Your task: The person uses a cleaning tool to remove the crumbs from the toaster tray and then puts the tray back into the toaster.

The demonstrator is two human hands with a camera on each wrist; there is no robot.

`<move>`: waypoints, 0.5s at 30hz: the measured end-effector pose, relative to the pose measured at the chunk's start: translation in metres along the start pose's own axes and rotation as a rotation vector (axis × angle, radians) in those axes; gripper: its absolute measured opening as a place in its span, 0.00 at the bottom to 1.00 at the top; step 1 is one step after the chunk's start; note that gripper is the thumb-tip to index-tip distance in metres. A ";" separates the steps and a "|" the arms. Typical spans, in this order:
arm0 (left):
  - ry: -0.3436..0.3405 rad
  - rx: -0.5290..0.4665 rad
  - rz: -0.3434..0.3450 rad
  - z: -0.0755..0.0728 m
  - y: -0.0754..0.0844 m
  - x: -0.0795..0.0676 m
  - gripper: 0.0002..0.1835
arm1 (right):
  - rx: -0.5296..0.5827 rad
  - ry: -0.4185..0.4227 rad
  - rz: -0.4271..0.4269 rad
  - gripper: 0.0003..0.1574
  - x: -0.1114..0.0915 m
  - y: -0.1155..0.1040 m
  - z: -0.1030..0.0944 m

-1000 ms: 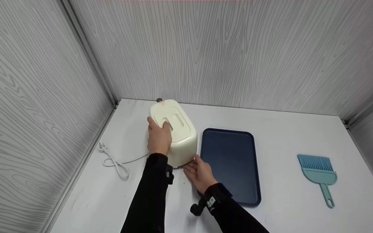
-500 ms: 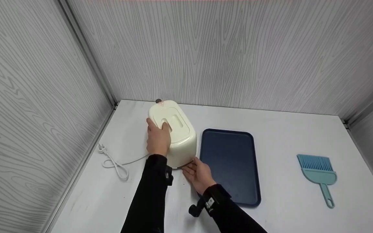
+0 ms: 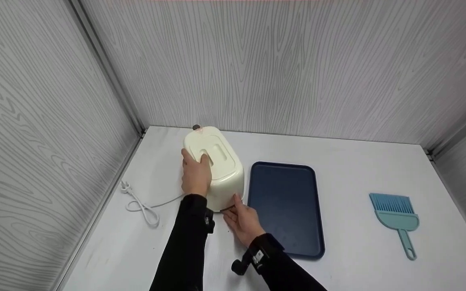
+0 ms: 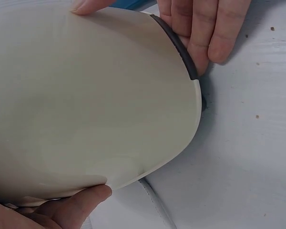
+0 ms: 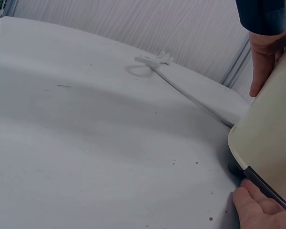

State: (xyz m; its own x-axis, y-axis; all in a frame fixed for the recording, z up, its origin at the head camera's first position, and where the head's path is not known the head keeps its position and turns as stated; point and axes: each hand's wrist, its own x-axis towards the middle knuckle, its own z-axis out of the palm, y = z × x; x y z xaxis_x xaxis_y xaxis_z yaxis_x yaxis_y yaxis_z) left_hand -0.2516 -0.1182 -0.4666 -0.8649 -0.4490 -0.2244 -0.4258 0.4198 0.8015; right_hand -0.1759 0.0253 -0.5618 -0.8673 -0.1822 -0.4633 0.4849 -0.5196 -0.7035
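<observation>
A cream toaster (image 3: pixel 227 190) with a lid stands on the white table, a dark knob (image 3: pixel 196 127) at its far end. My left hand (image 3: pixel 196 173) grips its left side, with the thumb in a recess of the lid. At the near end, my right hand (image 3: pixel 244 222) holds the lower edge, its thumb against the end wall and its fingers at a dark strip (image 4: pixel 178 47) along the bottom. The right wrist view shows those right fingers (image 5: pixel 250 202) just under the strip. What lies beneath the toaster is hidden.
A dark blue tray (image 3: pixel 285 206) lies right of the toaster. Farther right is a teal brush in a small dustpan (image 3: pixel 397 220). A white cord with a plug (image 3: pixel 126 188) runs out to the left. Several brown crumbs (image 4: pixel 257 116) dot the table; walls stand behind and beside.
My right thumb has moved up onto the toaster's near end wall, and the right hand has shifted slightly left. The left hand keeps its grip on the toaster.
</observation>
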 end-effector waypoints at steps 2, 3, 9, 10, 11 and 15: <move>-0.003 0.002 -0.001 0.000 0.000 0.000 0.44 | -0.004 0.023 0.006 0.47 0.001 0.001 0.000; -0.003 0.003 -0.001 0.000 0.000 0.000 0.44 | -0.005 0.032 0.007 0.47 0.002 0.001 0.001; -0.005 0.004 0.004 -0.001 0.002 -0.001 0.43 | -0.004 0.070 0.007 0.47 0.004 0.003 0.001; -0.005 0.003 0.005 -0.001 0.002 -0.001 0.43 | -0.005 0.076 0.006 0.47 0.004 0.003 0.002; -0.004 0.001 0.006 -0.001 0.002 -0.001 0.43 | -0.006 0.080 0.003 0.47 0.003 0.003 0.002; 0.006 -0.008 0.009 0.000 0.001 -0.002 0.43 | -0.013 0.096 -0.008 0.46 0.003 0.005 0.003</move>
State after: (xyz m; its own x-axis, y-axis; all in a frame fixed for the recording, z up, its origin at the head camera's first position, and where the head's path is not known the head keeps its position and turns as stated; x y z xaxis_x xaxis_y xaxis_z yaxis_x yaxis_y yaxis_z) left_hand -0.2506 -0.1170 -0.4652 -0.8671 -0.4501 -0.2136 -0.4159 0.4179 0.8077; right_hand -0.1764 0.0197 -0.5649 -0.8567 -0.0970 -0.5066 0.4799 -0.5099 -0.7139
